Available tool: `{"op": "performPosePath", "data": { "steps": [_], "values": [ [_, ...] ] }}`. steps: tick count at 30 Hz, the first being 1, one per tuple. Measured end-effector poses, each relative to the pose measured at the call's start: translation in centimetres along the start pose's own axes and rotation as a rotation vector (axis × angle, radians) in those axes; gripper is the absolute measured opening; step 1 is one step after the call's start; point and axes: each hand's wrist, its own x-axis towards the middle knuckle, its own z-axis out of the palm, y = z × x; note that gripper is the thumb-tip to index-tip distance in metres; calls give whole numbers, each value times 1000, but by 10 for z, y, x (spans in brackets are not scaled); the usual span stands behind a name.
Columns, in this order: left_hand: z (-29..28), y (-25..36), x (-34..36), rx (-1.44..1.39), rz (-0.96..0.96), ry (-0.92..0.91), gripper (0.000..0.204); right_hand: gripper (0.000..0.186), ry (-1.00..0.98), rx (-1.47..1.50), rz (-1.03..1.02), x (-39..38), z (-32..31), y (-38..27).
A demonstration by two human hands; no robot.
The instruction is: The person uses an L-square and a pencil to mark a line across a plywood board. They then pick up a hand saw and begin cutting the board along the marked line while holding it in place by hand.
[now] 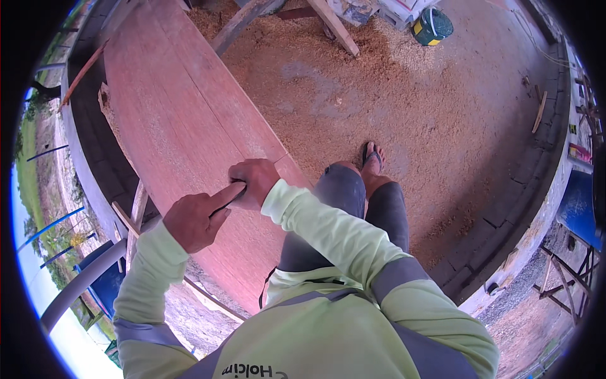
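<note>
Both of my hands meet above a long reddish wooden panel (183, 126), a little left of my body. My right hand (257, 182) is closed, its fingers curled round one end of a thin dark piece (237, 195). My left hand (197, 221) is closed too, with the index finger reaching to the right hand and the thumb below it, pinching the same dark piece. Most of that piece is hidden by the fingers, so its kind cannot be made out. Pale dust and a long dark joint line mark the panel's face.
Wood shavings cover the floor (328, 101) beyond my sandalled foot (372, 156). A green bucket (432, 26) stands at the far right, near wooden trestle legs (334, 28). A low block wall (505, 208) curves along the right. Loose timber (136, 208) leans left of the panel.
</note>
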Motion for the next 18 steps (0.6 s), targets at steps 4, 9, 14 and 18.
{"op": "performPosePath", "data": {
  "steps": [4,9,14,18],
  "values": [
    [-85,30,-47,-6,137,104,55,26,167,124,-10,36,-20,-107],
    [-46,20,12,-33,71,51,57,33,160,190,110,15,-25,-30],
    [42,-7,71,142,-48,-42,57,30,-2,123,216,-18,-2,68],
    [-20,5,13,166,35,15,61,30,145,26,90,10,-7,-13]
  ]
}}
